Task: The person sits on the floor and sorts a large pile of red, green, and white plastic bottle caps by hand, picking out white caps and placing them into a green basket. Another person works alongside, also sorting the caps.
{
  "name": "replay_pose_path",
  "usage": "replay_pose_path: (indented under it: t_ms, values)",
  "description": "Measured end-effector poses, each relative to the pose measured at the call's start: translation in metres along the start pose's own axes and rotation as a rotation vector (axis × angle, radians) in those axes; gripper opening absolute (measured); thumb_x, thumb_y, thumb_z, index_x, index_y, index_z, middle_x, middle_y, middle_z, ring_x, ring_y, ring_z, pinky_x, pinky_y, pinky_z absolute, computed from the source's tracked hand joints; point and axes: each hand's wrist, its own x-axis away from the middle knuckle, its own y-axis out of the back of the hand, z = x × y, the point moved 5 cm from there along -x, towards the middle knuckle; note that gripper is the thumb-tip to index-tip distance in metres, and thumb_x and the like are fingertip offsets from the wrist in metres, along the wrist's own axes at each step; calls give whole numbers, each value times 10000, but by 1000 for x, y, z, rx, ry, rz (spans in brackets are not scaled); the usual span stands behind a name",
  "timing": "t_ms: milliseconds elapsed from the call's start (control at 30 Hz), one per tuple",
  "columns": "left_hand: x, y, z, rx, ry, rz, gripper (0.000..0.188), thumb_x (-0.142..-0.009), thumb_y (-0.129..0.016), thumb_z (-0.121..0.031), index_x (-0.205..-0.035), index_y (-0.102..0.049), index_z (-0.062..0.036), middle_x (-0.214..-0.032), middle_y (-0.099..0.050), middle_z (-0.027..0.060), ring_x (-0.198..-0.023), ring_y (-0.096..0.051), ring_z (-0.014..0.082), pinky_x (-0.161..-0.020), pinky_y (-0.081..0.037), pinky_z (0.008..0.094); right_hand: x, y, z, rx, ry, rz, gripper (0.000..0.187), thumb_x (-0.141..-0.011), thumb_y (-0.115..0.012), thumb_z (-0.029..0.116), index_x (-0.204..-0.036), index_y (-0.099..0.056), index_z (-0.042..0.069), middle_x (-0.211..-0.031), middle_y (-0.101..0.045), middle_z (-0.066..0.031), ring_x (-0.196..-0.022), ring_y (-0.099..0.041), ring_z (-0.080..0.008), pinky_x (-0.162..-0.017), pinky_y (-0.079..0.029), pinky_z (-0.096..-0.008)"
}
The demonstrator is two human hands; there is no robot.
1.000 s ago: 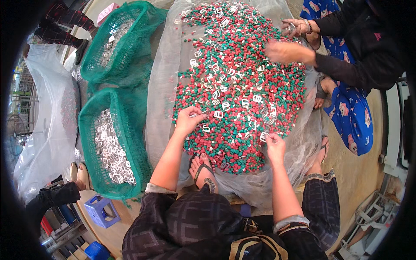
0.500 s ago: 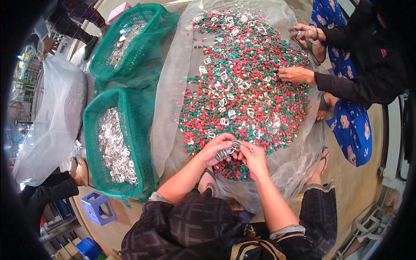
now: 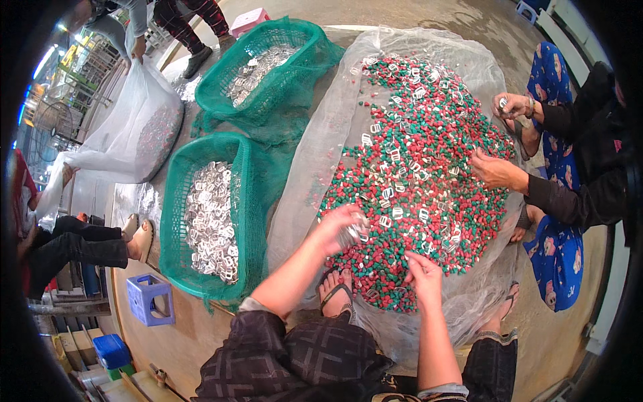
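My left hand (image 3: 339,228) is closed around several silver metal strap buckles (image 3: 353,233), slightly blurred, above the near left side of the pile. At the near right of the pile is my right hand (image 3: 424,273), thumb and fingers pinched together over the pieces; what is between the fingertips, if anything, is too small to make out. The heap of small red, green and white pieces (image 3: 415,201) lies on a pale mesh sheet (image 3: 301,194), with loose buckles (image 3: 397,213) scattered through it. To the left, a green basket (image 3: 167,248) lined with netting holds many buckles.
A second green basket (image 3: 207,94) with buckles stands farther back. Across the pile at right, another person's hands (image 3: 499,173) work at it. People at left hold a white mesh sack (image 3: 144,134). A purple stool (image 3: 149,298) stands near the left basket; a pink stool (image 3: 249,20) is behind.
My hands, together over the near edge of the pile before, have parted; the left keeps the buckles. The view has shifted. The other person's far hand has lifted away from the pile.
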Motion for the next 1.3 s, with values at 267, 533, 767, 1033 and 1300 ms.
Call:
replay_pose_path:
  t_ms: [267,533,767,1033,1300]
  values:
    - [-10,8,-320,660,-840,-280,862,-879,-475,-463,-1415,6,11,-1466,-49,280,-1324,-96,511,-1036,-146,680,-8,53,-10,-183,-21,-228,155,-872,-585,149,-967,-659,53,-548,-515,18,-412,-377,-32,-379,-264,-183]
    - [-26,-10,-239,-198,-594,-232,565,-887,-552,-243,-1325,-290,0,-1322,-395,231,-1197,-441,391,-964,-421,530,-16,57,-35,298,329,-239,143,-788,-683,146,-831,-679,10,-606,-531,48,-537,-434,-44,-484,-351,-224]
    - [-16,-8,-11,-1447,-202,-69,270,-746,-720,-134,-975,-654,-8,-744,-625,29,-699,-591,92,-632,-478,253,11,8,-55,874,272,147,181,-699,-720,253,-830,-695,130,-691,-639,-57,-641,-620,-211,-587,-481,-339]
    - [-18,11,27,-1532,-262,-193,254,-682,-762,-74,-803,-541,-40,-665,-504,-13,-611,-486,70,-573,-425,234,42,-46,-100,1400,504,96,72,-767,-592,181,-765,-561,115,-732,-610,-48,-702,-638,-217,-574,-528,-340]
    - [-9,33,15,-378,-131,-162,274,-738,-640,41,-951,-519,-83,-731,-507,-26,-639,-502,51,-563,-421,205,28,1,-80,725,353,-227,125,-699,-608,108,-781,-518,80,-721,-586,-107,-689,-609,-319,-585,-470,-439]
